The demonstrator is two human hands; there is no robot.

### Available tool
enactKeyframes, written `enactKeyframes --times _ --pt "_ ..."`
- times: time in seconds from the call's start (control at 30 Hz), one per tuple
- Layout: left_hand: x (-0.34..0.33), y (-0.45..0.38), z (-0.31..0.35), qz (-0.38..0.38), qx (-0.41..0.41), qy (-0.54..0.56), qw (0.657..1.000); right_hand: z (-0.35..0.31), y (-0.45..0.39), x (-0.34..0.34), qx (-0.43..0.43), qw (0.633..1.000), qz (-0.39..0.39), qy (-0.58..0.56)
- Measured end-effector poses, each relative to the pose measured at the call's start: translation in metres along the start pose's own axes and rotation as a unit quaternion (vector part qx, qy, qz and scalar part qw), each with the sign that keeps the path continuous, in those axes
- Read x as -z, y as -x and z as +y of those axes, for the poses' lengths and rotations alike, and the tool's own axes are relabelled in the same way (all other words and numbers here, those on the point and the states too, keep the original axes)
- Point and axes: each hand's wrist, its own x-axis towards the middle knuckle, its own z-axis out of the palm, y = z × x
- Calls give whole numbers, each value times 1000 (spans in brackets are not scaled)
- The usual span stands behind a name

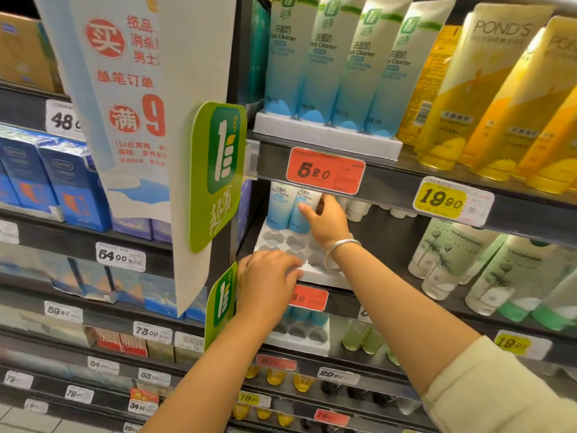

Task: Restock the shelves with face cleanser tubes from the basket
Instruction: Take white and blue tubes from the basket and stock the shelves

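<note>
Two blue-and-white face cleanser tubes [292, 210] stand cap-down at the back left of a white slotted tray [315, 275] on the middle shelf [390, 232]. The right hand [327, 221], a silver bangle [342, 250] on its wrist, reaches in under the shelf above, its grip curled round the right-hand tube of the pair. The left hand [268, 276] lies flat on the tray's front left corner, fingers straight, holding nothing. The tray's front slots stand unfilled.

Directly above the tubes hangs a red price tag [325, 170] on the upper shelf's edge, leaving only a low opening for the reaching hand. That upper shelf carries a full tray of four matching tubes [337, 67], with yellow Pond's tubes [487, 98] beside them. To the tray's right are bare shelf, then green-and-white bottles [462, 260]. A green sign [217, 173] juts out just left of the tray. Below, another white tray [299, 335] holds a few tubes
</note>
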Motion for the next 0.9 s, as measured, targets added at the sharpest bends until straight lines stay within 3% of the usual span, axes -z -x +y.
enactKeyframes --times 0.1,0.2,0.4,0.7,0.9 --pt "8 0 4 5 -21 31 999 2 21 18 -26 998 48 -19" --pt "14 8 11 10 -38 140 989 9 57 50 -12 995 92 -36" --pt "-5 43 29 -112 32 339 934 42 155 103 -75 988 96 -91" --pt "-78 154 97 -293 126 338 885 160 319 189 -271 940 140 -155" --pt "-146 256 195 -408 168 327 836 237 459 282 -382 876 222 -195"
